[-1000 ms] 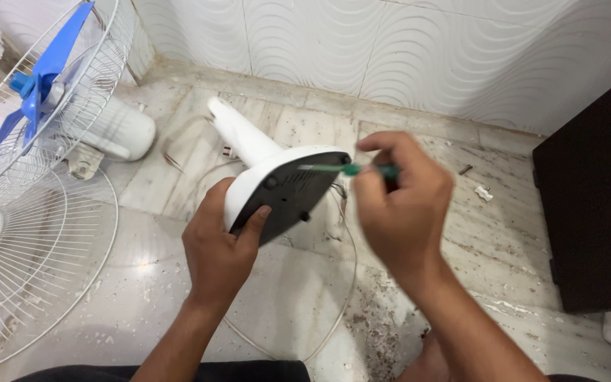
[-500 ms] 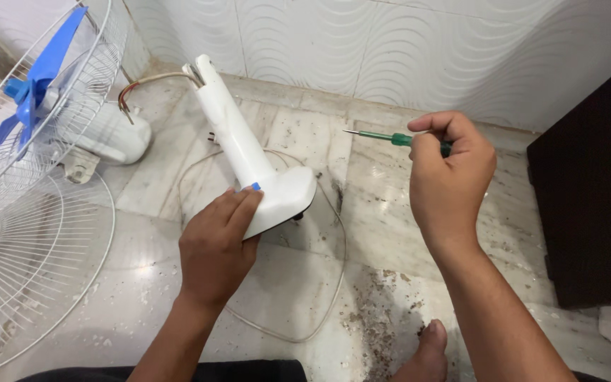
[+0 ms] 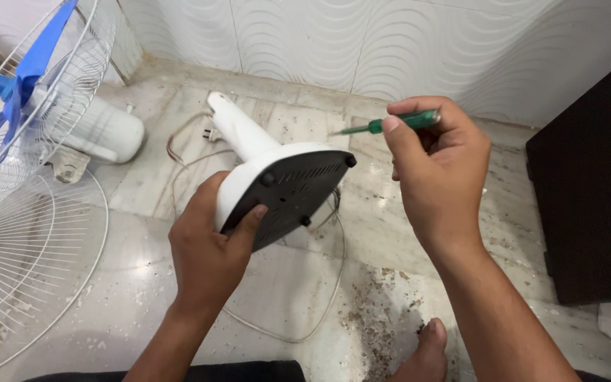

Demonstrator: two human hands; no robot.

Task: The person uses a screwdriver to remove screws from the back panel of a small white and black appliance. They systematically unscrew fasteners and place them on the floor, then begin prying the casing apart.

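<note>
My left hand (image 3: 210,247) grips a white fan base (image 3: 277,180) by its rim and tilts it so its dark vented underside, with small round feet, faces me. The base's white neck points away toward the wall. My right hand (image 3: 433,177) holds a green-handled screwdriver (image 3: 390,124) up beside the base, its metal tip pointing left just above the base's upper right corner, not touching it. A thin white cord (image 3: 319,311) loops on the floor under the base.
A fan head with blue blades (image 3: 22,78) and a wire guard lies at left beside its white motor housing (image 3: 107,131). A loose wire grille (image 3: 30,269) lies lower left. A dark cabinet (image 3: 595,184) stands at right. Dirt specks and my toe (image 3: 426,346) are near the bottom.
My left hand has tipped the base back over, so its dark underside faces me again. My right hand has brought the screwdriver back toward the base's upper edge.
</note>
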